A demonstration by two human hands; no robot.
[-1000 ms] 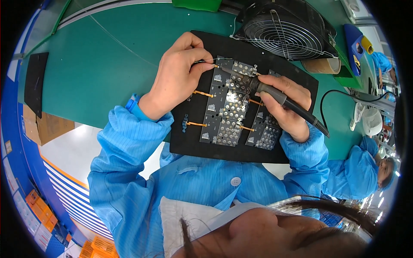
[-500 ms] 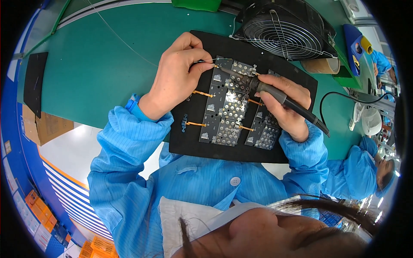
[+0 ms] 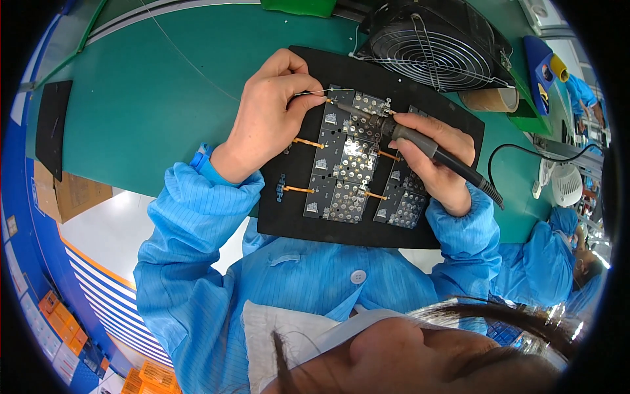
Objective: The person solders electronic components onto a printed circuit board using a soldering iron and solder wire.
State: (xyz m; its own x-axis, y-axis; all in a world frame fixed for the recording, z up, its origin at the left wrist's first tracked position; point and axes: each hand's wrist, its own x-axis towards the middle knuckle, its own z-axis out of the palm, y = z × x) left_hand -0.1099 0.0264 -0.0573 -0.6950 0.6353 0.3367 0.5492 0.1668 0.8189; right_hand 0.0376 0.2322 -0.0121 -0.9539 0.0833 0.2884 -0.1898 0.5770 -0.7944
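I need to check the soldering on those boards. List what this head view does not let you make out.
- Contact spot of the soldering iron tip on the circuit boards: too small.
- Solder wire in the left hand: its far end fades out.
- Iron's cable: where it ends is hidden in clutter at the right.
- Board under the right hand: covered.

Green mat (image 3: 164, 98) open leftward — fan (image 3: 436, 49) blocks behind.

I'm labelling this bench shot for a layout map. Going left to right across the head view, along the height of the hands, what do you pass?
Black pad at the table's left edge → left hand → circuit boards → right hand → white desk lamp.
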